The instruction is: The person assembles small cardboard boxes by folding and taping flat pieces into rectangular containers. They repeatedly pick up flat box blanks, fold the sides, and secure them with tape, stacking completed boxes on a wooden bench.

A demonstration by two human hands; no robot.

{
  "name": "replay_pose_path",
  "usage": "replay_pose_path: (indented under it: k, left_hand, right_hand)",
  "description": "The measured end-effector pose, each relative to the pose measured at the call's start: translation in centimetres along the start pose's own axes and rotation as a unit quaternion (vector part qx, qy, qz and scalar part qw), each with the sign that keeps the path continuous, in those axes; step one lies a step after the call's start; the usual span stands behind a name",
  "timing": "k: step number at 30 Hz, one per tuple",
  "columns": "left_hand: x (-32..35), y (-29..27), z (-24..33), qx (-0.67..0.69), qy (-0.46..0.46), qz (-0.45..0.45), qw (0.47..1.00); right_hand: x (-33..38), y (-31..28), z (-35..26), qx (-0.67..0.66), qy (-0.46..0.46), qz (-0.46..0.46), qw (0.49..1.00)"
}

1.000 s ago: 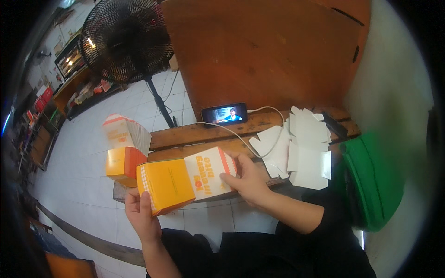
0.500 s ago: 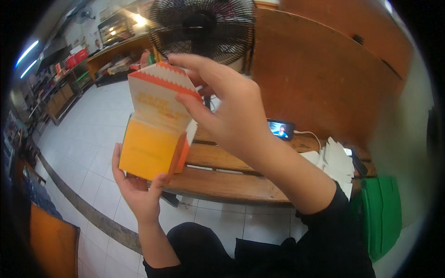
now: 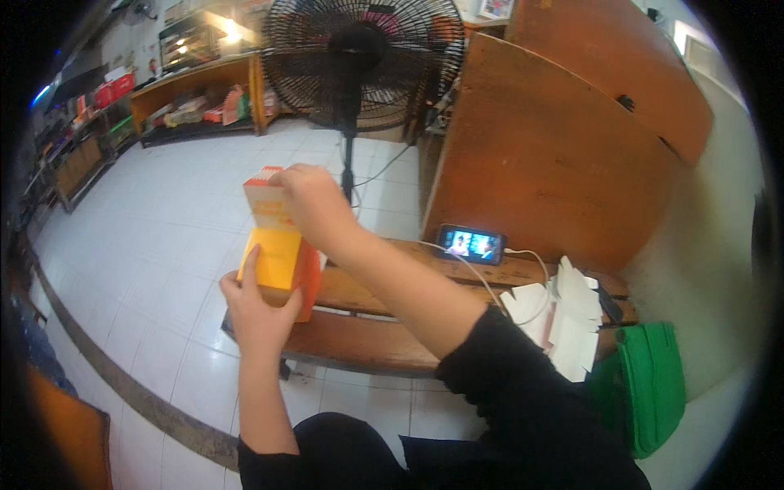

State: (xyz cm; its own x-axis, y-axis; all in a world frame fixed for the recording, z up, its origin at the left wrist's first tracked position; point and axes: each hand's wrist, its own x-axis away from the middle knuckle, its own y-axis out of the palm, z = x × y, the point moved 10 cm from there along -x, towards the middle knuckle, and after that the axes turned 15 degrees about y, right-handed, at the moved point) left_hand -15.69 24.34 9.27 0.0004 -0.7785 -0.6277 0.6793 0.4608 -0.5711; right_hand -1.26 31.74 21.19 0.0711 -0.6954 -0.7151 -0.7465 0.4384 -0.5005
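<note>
A small yellow, white and orange folding carton (image 3: 274,260) is held up in front of me, over the left end of a wooden bench. My left hand (image 3: 260,314) is closed round its lower yellow part, fingers on the left side and thumb at the lower right. At the top, my right hand (image 3: 314,204) pinches the raised whitish panel with the orange, toothed edge. That panel stands up behind the yellow face. My right hand hides part of the panel, and the carton's far side is out of sight.
Flattened white cardboard pieces (image 3: 563,318) lie at the bench's (image 3: 359,343) right end, near a phone (image 3: 472,245) with a lit screen and white cable. A green bag (image 3: 652,384) is at the right. Beyond the bench stand a black fan (image 3: 359,49) and a brown wooden panel (image 3: 555,155).
Both hands and the carton have moved farther from me and look smaller. My left fingers have shifted up the carton's left side. My view has tilted, showing more floor.
</note>
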Motion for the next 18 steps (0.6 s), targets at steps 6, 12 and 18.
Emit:
replay_pose_path:
  k: [6,12,18]
  left_hand:
    - [-1.8,2.1,0.1,-0.127,0.035,-0.083,0.988]
    - [-5.6,5.0,0.1,-0.152,-0.006,-0.181,0.972]
    - [-5.1,6.1,0.2,-0.206,-0.052,-0.231,0.949]
  right_hand:
    - [2.0,3.8,9.5,0.078,0.2,-0.082,0.973]
    - [3.8,6.6,17.0,-0.003,0.334,-0.097,0.938]
    - [7.4,11.3,22.0,-0.238,0.555,-0.166,0.78]
